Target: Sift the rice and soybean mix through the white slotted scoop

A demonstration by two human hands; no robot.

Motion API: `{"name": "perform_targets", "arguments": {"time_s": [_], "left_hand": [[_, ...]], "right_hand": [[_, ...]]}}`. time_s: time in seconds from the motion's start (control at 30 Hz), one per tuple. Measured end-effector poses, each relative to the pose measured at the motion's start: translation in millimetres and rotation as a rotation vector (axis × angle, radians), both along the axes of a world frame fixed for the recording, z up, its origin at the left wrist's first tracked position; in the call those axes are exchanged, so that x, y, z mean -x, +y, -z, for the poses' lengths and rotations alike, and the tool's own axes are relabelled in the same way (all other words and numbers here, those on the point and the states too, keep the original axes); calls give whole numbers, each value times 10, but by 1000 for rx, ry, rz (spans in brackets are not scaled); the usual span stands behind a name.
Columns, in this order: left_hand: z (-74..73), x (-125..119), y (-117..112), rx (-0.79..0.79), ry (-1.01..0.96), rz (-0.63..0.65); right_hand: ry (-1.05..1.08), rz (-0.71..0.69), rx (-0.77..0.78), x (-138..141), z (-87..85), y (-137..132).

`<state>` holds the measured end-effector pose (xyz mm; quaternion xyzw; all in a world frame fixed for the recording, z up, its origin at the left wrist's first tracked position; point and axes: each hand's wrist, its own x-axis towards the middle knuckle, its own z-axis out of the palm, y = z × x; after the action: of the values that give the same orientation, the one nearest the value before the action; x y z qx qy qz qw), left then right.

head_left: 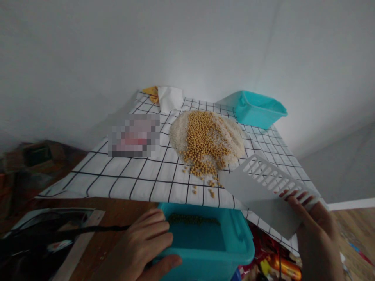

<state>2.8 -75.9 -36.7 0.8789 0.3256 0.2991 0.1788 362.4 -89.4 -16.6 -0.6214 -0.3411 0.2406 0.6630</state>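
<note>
My left hand (149,238) is closed over the left rim of a turquoise plastic bin (211,255), which sits just below the table's front edge. Small dark green beans (193,219) lie along the far side of its bottom. In my right hand (315,218) is a light grey plastic panel (260,191) with a row of slots, held tilted over the table's right front; my fingers wrap its slotted edge. Beyond the panel, yellow soybeans (202,136) are heaped on a spread of white rice (178,130). A few loose soybeans (212,192) have strayed toward the front edge.
A second turquoise bin (258,115) stands at the table's back right. White checked cloth (146,171) covers the table. A white paper (170,99) and yellow cloth (152,93) lie at the back, near a blurred-out item (133,136). Colourful packages (281,265) are below right.
</note>
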Motion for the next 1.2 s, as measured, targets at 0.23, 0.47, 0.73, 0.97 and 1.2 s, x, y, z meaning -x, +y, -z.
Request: {"name": "perform_targets", "arguments": {"time_s": [0.23, 0.47, 0.73, 0.97, 1.2], "left_hand": [[47, 25, -6, 6, 25, -1], [-33, -1, 17, -36, 1, -5], [-7, 6, 16, 25, 30, 18], [-46, -7, 13, -23, -27, -4], [-1, 7, 1, 67, 24, 19]], "right_hand": [[17, -14, 27, 187, -102, -31], [24, 33, 71, 119, 13, 23], [-38, -4, 75, 174, 34, 107], [-81, -87, 129, 214, -24, 141], [-64, -181, 144, 323, -127, 5]]}}
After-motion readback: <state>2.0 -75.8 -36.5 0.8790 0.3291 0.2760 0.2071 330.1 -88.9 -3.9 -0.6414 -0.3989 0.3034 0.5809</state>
